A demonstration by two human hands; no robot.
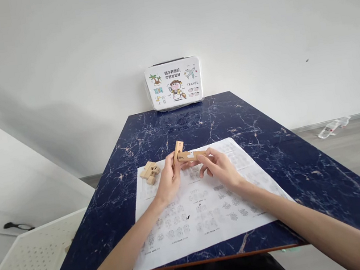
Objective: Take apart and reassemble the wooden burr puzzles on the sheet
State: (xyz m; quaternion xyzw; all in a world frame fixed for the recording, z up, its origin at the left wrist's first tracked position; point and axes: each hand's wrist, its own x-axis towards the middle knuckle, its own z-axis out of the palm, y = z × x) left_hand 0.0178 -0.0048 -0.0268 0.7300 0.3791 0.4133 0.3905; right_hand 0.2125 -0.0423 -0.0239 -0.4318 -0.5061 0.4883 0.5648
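Note:
My left hand (pixel 169 179) pinches a notched wooden puzzle piece (pixel 179 146) marked 2, which points up and away from me. My right hand (pixel 220 167) has its thumb and fingers closed on a second notched wooden puzzle piece (pixel 186 156), held crosswise with a dark mark near its left end. The two pieces meet or overlap at that end; whether they interlock I cannot tell. Several more wooden puzzle pieces (pixel 149 171) lie together left of my left hand, on the paper's upper left corner. Under both hands lies a large printed sheet (pixel 195 236) of small diagrams.
The blue marbled table (pixel 248 120) carries everything, its front edge close to my body. A white case with cartoon prints (pixel 175 84) leans against the wall at the far end. A white perforated shelf (pixel 37 246) stands at left. Clear plastic (pixel 333 127) lies on the floor at right.

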